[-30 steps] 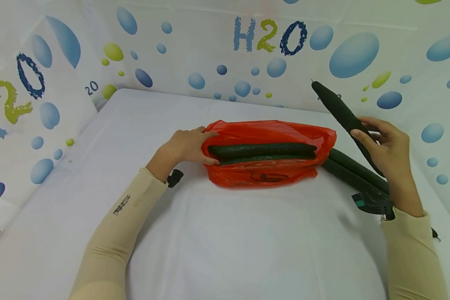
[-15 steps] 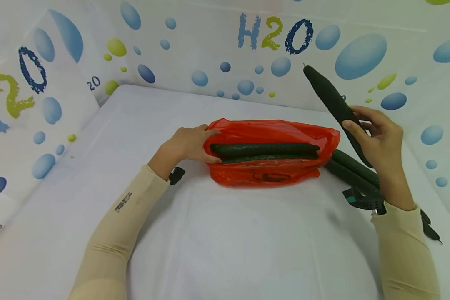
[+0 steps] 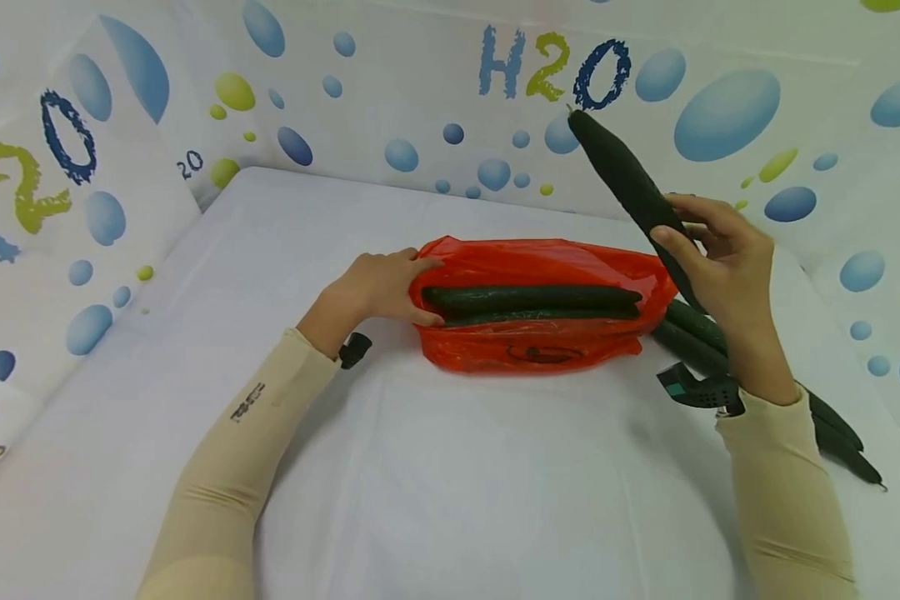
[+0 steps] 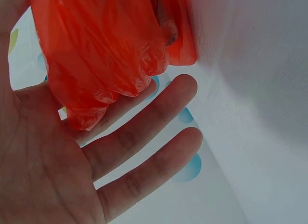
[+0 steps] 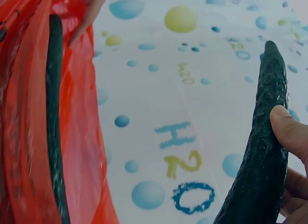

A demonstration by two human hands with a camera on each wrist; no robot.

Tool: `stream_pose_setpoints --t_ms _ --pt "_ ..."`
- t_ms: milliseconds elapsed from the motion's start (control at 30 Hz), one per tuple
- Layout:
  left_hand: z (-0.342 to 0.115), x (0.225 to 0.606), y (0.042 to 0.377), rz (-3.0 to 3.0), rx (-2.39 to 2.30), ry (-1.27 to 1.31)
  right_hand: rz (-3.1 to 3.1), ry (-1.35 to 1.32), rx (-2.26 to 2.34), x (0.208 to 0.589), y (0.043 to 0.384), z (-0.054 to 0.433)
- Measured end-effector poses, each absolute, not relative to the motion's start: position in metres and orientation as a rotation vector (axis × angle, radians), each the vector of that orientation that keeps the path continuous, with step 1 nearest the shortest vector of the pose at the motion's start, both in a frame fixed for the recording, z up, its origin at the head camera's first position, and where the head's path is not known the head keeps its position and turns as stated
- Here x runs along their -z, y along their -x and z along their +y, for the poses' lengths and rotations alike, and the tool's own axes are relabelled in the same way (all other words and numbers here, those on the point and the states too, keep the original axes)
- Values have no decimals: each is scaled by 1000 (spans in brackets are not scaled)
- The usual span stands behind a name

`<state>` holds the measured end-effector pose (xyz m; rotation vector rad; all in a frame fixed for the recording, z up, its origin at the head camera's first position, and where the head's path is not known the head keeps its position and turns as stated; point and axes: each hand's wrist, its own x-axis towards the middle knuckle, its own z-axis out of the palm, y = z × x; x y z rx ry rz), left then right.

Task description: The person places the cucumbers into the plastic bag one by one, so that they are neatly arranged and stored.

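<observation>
A red plastic bag (image 3: 540, 354) lies on its side mid-table, with two dark green cucumbers (image 3: 532, 298) inside. My left hand (image 3: 378, 287) holds the bag's left mouth between thumb and nearly straight fingers. In the left wrist view the bag (image 4: 106, 50) bunches over my left fingers (image 4: 144, 132). My right hand (image 3: 693, 246) grips a long cucumber (image 3: 622, 179), raised and tilted above the bag's right end with its tip up and to the left. The right wrist view shows this cucumber (image 5: 264, 151) under my thumb (image 5: 291, 132), and the bag (image 5: 29, 137) at the left.
More cucumbers (image 3: 690, 333) lie on the white tablecloth (image 3: 457, 483) right of the bag, running towards the right edge (image 3: 832, 425). A bubble-printed backdrop (image 3: 420, 92) closes in the back and both sides of the table.
My right hand has lifted its cucumber higher and carried it left, towards the bag's right end. The left hand and the bag have stayed put.
</observation>
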<state>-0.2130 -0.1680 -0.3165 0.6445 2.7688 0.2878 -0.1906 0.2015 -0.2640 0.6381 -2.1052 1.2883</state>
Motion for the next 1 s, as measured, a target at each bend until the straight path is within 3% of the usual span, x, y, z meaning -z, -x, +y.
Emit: stream_pose_setpoints --t_ms 633,1000 --pt "-167 310 214 2775 -274 -639 -1848 -996 -1554 286 225 144" --pt "-167 311 213 2780 -286 -638 -2128 -1148 -1256 308 237 141"
